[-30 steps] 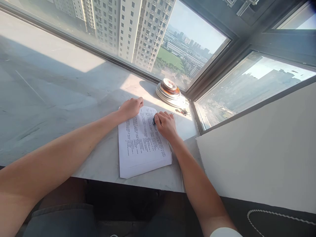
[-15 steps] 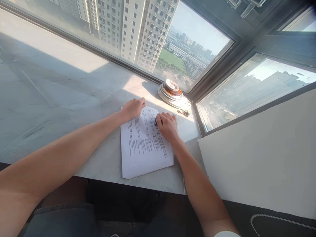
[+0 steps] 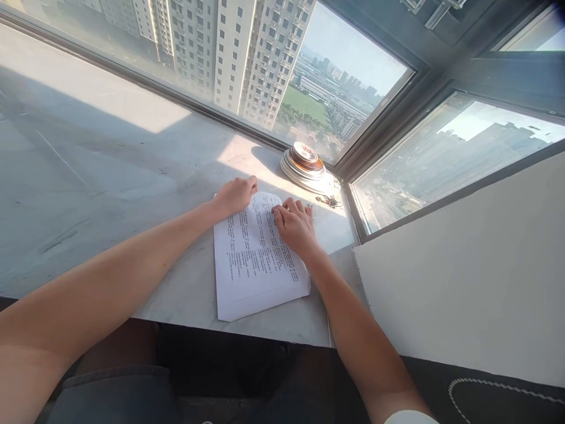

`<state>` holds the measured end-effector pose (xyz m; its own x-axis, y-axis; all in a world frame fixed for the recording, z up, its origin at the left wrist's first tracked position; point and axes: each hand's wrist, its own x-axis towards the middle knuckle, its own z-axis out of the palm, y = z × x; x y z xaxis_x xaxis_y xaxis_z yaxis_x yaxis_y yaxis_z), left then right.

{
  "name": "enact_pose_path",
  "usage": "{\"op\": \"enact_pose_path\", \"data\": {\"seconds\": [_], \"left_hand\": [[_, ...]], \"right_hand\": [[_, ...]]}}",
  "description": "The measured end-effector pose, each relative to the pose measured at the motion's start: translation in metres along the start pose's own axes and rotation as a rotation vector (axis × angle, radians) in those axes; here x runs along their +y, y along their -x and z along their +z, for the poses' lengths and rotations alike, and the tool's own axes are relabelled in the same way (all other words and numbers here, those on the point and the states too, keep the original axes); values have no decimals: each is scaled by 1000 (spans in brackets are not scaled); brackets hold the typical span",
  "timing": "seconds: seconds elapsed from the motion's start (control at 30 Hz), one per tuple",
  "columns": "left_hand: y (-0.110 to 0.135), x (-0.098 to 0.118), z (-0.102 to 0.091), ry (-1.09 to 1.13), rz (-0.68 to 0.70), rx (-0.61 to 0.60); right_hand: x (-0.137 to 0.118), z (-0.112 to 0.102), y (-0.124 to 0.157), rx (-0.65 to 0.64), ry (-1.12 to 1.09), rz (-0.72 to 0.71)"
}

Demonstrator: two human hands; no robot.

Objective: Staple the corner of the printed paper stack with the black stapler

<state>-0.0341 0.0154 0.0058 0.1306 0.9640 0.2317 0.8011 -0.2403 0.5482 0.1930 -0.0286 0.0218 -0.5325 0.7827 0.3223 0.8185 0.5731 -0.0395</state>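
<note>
Printed paper (image 3: 258, 265) lies near the front edge of the surface (image 3: 145, 182) — your left hand (image 3: 238, 194), curled, and right hand (image 3: 295, 222), bent, rest at its far corners, presumably steadying it; any pinch is hidden. Beyond, a round stack (image 3: 303, 168) occupies the far right corner.

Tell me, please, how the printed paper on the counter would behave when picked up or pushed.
The printed paper would probably droop, as it looks thin. It might slide if pushed, since the counter looks smooth, though the right hand resting on the paper could hold it back.
</note>
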Motion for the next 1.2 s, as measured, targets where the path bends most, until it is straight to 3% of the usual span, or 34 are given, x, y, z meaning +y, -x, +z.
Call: {"op": "enact_pose_path", "data": {"seconds": [0.3,0.6,0.7,0.83,0.97,1.1,1.2], "left_hand": [[0,-2,-3,-60,-7,-34],[0,-2,-5,-139,20,-43],[-1,-1,-7,-183,59,-50],[-3,-1,-7,-234,75,-81],[-5,-3,-4,-209,219,-89],[-5,-2,0,-85,393,-27],[-1,1,5,48,558,-156]], "right_hand": [[-8,-2,2,-72,155,-78],[-12,10,0,-15,149,-138],[0,7,-6,82,51,-65],[38,5,-11,215,-16,176],[66,14,-13,249,40,312],[69,21,-14,260,50,334],[66,22,-15,272,47,334]]}}
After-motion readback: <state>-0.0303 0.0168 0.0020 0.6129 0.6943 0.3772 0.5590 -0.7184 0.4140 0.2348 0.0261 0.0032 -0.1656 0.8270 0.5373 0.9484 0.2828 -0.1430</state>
